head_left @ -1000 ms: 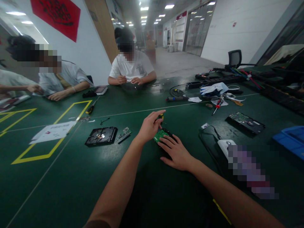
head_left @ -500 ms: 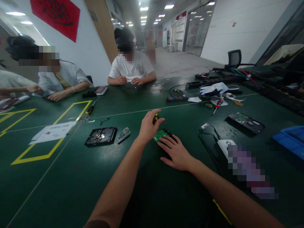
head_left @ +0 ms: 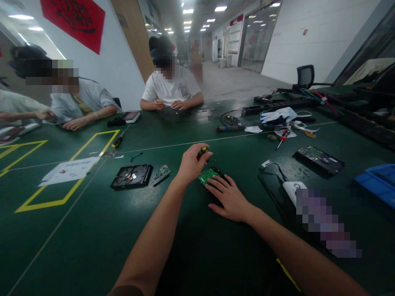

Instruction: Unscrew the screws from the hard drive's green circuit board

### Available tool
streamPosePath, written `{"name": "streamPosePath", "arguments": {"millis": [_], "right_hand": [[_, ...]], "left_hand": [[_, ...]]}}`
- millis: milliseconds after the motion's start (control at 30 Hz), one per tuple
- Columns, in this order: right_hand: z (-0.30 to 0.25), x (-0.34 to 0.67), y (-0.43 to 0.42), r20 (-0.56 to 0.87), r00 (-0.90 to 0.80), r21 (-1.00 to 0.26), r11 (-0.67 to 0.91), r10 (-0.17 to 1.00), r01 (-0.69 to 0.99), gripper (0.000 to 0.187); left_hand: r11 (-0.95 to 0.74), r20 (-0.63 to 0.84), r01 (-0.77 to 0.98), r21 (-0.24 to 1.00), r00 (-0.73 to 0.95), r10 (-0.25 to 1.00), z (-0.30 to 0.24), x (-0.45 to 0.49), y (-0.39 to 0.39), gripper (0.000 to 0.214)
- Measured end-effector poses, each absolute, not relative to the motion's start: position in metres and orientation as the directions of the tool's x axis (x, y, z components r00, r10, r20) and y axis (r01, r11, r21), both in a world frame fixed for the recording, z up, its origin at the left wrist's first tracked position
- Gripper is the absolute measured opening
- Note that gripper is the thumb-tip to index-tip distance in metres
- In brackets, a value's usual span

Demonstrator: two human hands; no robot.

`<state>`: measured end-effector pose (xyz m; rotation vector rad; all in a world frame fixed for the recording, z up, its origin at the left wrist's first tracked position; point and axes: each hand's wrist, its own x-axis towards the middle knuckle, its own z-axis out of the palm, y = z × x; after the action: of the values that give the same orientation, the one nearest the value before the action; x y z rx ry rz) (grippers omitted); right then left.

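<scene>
Green table (head_left: 92, 246), white wall (head_left: 308, 49); left hand (head_left: 191, 164) curled round a screwdriver (head_left: 204, 149), right hand (head_left: 228, 196) flat, open on a drive (head_left: 207, 175)

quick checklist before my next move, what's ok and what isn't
1. Right hand on the drive with the green board: ok, fingers spread across it.
2. Left hand has a grip on the yellow-topped screwdriver: ok, fingers curled around its handle.
3. Screwdriver tip seated in a screw: cannot tell, it is hidden by the hand.
4. Loose circuit board apart from both hands: ok, it lies left of the left hand.
5. Red-handled screwdriver put away: not ok, it lies out on the table.
</scene>
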<state>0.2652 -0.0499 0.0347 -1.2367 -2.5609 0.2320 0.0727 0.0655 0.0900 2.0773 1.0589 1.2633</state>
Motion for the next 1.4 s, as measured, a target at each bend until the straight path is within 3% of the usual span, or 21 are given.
{"name": "streamPosePath", "arguments": {"millis": [267, 533, 800, 1200, 1400], "right_hand": [[0.031, 0.265, -0.049, 0.19, -0.596, -0.256, 0.625, 0.78, 0.737, 0.065], [0.032, 0.265, -0.05, 0.183, -0.594, -0.255, 0.621, 0.783, 0.741, 0.065], [0.03, 0.266, -0.049, 0.193, -0.598, -0.254, 0.628, 0.778, 0.736, 0.065], [0.031, 0.265, -0.05, 0.187, -0.595, -0.258, 0.623, 0.782, 0.738, 0.065], [0.031, 0.265, -0.049, 0.185, -0.593, -0.265, 0.621, 0.784, 0.738, 0.065]], "left_hand": [[-0.593, 0.575, 0.431, 0.681, 0.187, 0.796, 0.088, 0.079, 0.064, 0.022], [-0.578, 0.481, 0.262, 0.773, 0.351, 0.803, 0.089, 0.077, 0.062, 0.039], [-0.571, 0.437, 0.206, 0.795, 0.458, 0.774, 0.099, 0.072, 0.058, 0.04], [-0.652, 0.541, 0.249, 0.716, 0.392, 0.744, 0.101, 0.072, 0.059, 0.016], [-0.625, 0.493, 0.254, 0.738, 0.429, 0.757, 0.102, 0.068, 0.058, 0.032]]}}
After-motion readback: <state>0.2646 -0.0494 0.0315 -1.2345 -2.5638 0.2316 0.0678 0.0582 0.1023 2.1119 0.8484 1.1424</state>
